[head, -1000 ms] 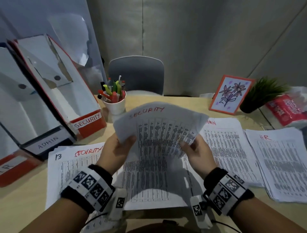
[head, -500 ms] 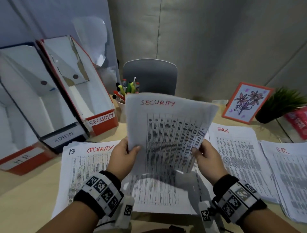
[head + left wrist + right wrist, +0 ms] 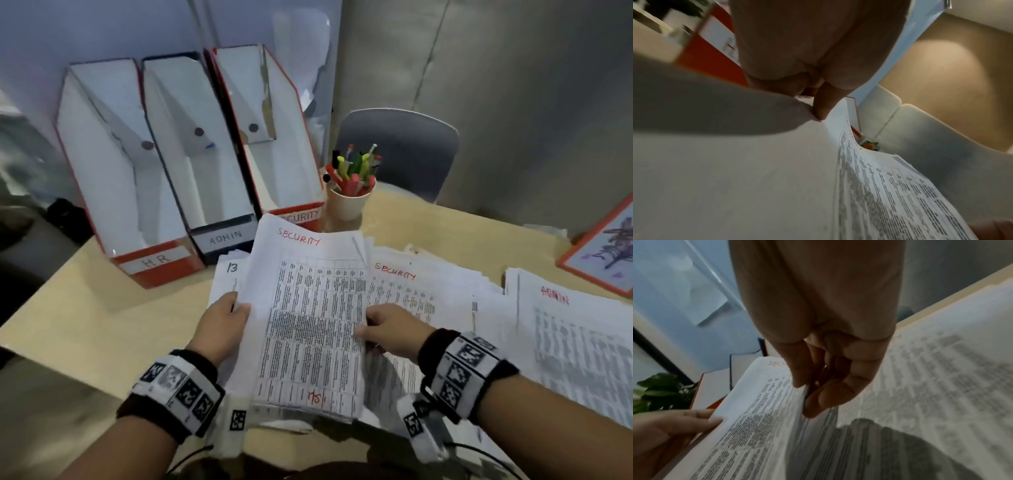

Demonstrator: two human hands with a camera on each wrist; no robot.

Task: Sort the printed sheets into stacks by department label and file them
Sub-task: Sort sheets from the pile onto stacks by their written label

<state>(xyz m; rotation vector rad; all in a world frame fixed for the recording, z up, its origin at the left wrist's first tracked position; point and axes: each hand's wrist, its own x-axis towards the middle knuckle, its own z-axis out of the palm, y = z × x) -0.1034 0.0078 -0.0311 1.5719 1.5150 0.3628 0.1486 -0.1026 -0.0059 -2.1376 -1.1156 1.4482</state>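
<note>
I hold the SECURITY stack (image 3: 310, 322) between both hands, lifted off the table (image 3: 102, 308). My left hand (image 3: 224, 327) grips its left edge, thumb on top; my right hand (image 3: 390, 334) pinches the right edge, thumb on the print, fingers (image 3: 830, 395) curled beneath. Red handwriting on top reads "SECURITY". Beyond my fingers stand three file boxes labelled HR (image 3: 113, 192), ADMIN (image 3: 205, 178) and SECURITY (image 3: 274, 154). Right of my fingers lies another SECURITY sheet (image 3: 421, 294), then an ADMIN pile (image 3: 579, 342). Both forearms reach forward.
</note>
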